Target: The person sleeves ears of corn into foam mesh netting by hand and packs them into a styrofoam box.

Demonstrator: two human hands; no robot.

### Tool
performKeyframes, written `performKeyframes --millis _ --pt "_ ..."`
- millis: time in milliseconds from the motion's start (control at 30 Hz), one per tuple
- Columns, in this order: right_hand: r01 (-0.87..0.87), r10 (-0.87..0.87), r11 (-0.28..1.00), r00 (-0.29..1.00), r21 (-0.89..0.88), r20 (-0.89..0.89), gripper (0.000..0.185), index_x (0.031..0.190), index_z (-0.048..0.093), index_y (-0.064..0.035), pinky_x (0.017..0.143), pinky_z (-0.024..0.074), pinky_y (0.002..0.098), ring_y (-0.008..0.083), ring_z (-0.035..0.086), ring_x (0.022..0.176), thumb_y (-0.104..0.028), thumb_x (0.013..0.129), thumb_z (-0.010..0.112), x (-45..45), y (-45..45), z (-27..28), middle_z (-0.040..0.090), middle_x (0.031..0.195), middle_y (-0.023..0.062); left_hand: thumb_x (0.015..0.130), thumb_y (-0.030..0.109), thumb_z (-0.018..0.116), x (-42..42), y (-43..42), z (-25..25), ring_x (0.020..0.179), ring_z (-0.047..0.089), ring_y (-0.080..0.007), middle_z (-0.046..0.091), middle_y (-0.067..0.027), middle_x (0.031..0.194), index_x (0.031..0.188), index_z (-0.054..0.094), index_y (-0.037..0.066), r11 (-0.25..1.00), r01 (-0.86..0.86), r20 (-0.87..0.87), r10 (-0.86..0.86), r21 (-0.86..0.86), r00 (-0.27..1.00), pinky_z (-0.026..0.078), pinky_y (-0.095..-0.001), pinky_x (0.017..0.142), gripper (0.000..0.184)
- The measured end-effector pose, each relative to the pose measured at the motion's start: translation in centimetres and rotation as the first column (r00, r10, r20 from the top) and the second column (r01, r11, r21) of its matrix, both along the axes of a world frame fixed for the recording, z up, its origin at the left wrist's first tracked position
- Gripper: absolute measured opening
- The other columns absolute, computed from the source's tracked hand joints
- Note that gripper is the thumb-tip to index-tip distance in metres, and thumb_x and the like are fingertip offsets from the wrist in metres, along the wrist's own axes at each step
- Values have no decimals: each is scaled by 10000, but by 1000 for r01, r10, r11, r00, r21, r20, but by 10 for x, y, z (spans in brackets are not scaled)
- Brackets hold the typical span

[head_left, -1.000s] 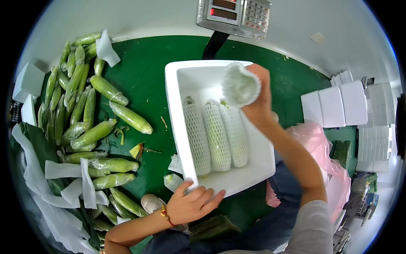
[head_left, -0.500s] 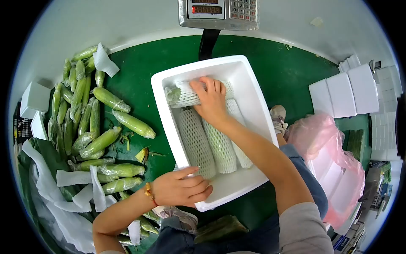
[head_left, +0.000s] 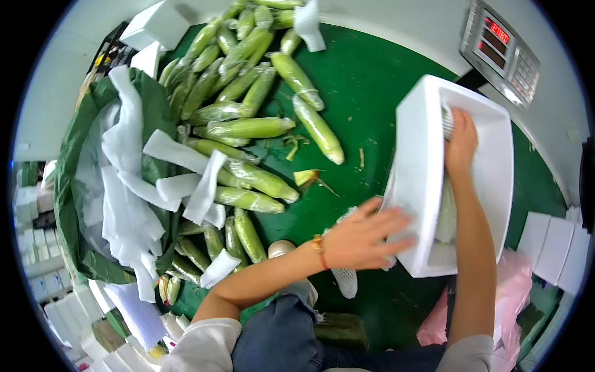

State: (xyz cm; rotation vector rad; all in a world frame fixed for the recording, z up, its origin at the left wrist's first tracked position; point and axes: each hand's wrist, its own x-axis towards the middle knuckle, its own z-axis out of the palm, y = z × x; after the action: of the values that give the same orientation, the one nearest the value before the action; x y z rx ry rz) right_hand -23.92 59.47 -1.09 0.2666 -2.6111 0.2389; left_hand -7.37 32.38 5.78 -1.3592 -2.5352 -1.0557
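Presently, the right hand (head_left: 462, 142) curls over a foam-netted cob (head_left: 447, 122) inside the white box (head_left: 419, 146), whose walls presumably confine it; grip closure cannot be told; left hand (head_left: 365, 240) spreads, seemingly unloaded, just beside the box

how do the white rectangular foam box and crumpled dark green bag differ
The white rectangular foam box has straight walls; the crumpled dark green bag sags in folds. The box has the person's bare right hand inside; the bag has none, and limp white strips spill over its rim. Both are open-topped.
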Motion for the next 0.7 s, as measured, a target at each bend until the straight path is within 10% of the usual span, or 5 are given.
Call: performKeyframes --millis 233,367,433,567,700 --pt "-73 59 997 940 30 337 704 1376 378 -75 1073 280 441 385 358 1280 -14 731 653 31 -13 74 399 1366 226 752 192 687 -2 -276 -107 1052 500 -370 500 -188 1218 1311 483 180 82 -862 -374 877 -500 301 434 -456 854 596" --pt "189 -109 863 975 -468 194 356 1211 511 30 930 435 386 264 596 985 -193 934 513 113 -71 144 557 1201 190 815 -48 538 -3 -277 -48 843 617 -223 602 -106 1016 1356 420 125 329 -944 383 872 7 306 531 -327 711 580" --pt "48 376 559 875 -828 305 408 1192 489 15 767 465 324 193 586 793 -317 959 450 157 -116 135 587 1051 143 808 -105 525 3 -231 -13 931 596 -166 564 -56 1082 1297 392 85 167 -962 939 231 218 253 541 -301 777 542" --pt "668 839 302 152 -680 522 603 1475 197 -114 482 467 222 103 555 625 -330 972 448 168 -231 84 586 845 53 819 75 682 36 -152 -32 923 522 -87 550 -6 1019 1052 540 76 610 -761 972 -77 223 223 447 -254 779 272" --pt "896 902 58 142 -441 407 467 1339 377 -81 617 510 245 120 590 826 -202 926 556 195 -258 35 540 1079 34 780 160 706 48 -154 -33 813 566 -240 583 -108 917 895 586 2 684 -728 266 696 34 666 434 -297 726 230"
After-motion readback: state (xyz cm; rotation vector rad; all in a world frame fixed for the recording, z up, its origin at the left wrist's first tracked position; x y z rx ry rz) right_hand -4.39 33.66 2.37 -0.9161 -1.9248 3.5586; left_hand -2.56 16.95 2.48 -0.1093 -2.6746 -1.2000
